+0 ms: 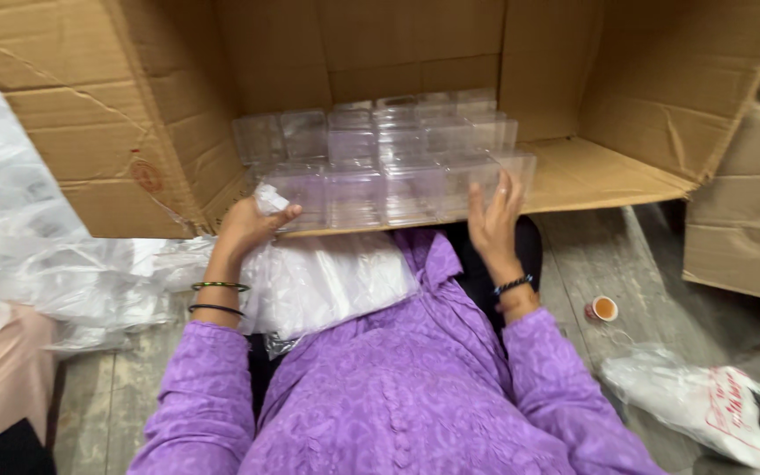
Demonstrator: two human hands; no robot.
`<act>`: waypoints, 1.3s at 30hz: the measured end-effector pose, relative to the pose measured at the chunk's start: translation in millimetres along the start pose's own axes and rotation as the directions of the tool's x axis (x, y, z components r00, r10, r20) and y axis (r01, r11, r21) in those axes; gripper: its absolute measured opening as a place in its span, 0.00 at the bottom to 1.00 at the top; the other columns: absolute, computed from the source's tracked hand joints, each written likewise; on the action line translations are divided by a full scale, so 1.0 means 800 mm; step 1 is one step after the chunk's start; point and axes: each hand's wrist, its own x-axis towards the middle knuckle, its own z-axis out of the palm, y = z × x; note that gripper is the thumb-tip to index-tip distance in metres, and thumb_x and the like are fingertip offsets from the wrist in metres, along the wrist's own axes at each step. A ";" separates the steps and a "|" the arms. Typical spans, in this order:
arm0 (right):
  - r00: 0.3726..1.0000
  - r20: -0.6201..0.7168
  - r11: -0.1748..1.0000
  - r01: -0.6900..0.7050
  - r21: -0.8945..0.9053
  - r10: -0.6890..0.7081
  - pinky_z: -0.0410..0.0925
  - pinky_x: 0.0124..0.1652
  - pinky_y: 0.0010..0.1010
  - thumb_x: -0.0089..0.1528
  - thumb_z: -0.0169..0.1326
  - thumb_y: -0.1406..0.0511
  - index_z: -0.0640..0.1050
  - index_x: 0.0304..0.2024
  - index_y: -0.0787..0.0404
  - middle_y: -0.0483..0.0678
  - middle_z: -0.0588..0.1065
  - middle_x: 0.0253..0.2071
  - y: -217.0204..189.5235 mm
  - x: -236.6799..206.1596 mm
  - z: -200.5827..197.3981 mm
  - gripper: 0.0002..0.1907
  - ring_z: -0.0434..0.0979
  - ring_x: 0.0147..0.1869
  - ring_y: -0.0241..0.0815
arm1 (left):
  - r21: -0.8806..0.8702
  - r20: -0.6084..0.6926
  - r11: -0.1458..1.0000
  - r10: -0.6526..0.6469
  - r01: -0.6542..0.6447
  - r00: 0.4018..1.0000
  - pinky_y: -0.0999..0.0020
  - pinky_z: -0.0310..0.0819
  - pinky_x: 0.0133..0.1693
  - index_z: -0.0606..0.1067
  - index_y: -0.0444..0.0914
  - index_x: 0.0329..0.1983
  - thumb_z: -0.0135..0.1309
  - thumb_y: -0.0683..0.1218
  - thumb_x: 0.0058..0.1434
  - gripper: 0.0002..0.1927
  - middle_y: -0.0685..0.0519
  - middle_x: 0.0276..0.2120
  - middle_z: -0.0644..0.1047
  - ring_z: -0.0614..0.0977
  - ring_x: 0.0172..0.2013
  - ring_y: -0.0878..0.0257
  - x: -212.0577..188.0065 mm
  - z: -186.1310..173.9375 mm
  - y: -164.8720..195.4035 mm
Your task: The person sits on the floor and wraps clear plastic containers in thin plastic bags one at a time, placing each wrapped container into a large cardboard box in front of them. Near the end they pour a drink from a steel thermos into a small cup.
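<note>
Grey wooden plank floor (591,255), large brown cardboard carton (169,105) lying on its side, open toward the person. Inside it: stacked rows of clear square plastic boxes (380,158), front row right at both hands. Left hand (248,224) closed around a crumpled bit of clear plastic film (270,198), touching the front-left box. Right hand (493,215) open, fingers spread, flat against the front-right box. Between the forearms, on the lap: pile of clear plastic bags (327,277). Left of the left hand: heap of loose clear plastic sheeting (19,237). Right of the right wrist: small round orange-topped cap (604,309) on the floor; further right, white printed plastic bag (714,405).
</note>
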 end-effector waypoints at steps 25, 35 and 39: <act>0.074 0.978 0.805 0.582 0.118 -0.197 0.68 0.60 0.43 0.57 0.62 0.48 0.73 0.62 0.63 0.58 0.74 0.63 -0.305 0.271 0.425 0.37 0.74 0.64 0.56 | -0.076 -0.221 0.992 0.079 -0.098 0.972 0.52 0.75 0.50 0.74 0.32 0.59 0.67 0.59 0.52 0.38 0.36 0.50 0.79 0.81 0.49 0.41 -0.008 0.008 -0.002; -0.078 0.997 0.700 0.711 0.066 -0.015 0.68 0.60 0.46 0.43 0.70 0.48 0.62 0.72 0.43 0.59 0.55 0.70 -0.352 0.199 0.428 0.56 0.66 0.67 0.63 | -0.158 -0.164 0.980 0.092 -0.119 0.982 0.53 0.74 0.52 0.70 0.28 0.62 0.66 0.51 0.50 0.38 0.36 0.58 0.75 0.79 0.52 0.41 -0.006 0.005 -0.004; -0.056 0.996 0.711 0.697 0.090 -0.070 0.70 0.55 0.47 0.44 0.70 0.53 0.60 0.73 0.48 0.62 0.57 0.68 -0.371 0.192 0.413 0.57 0.72 0.60 0.65 | -0.165 -0.164 0.979 0.090 -0.117 0.982 0.53 0.74 0.51 0.69 0.29 0.62 0.66 0.48 0.49 0.38 0.36 0.58 0.75 0.80 0.52 0.41 -0.007 0.006 -0.005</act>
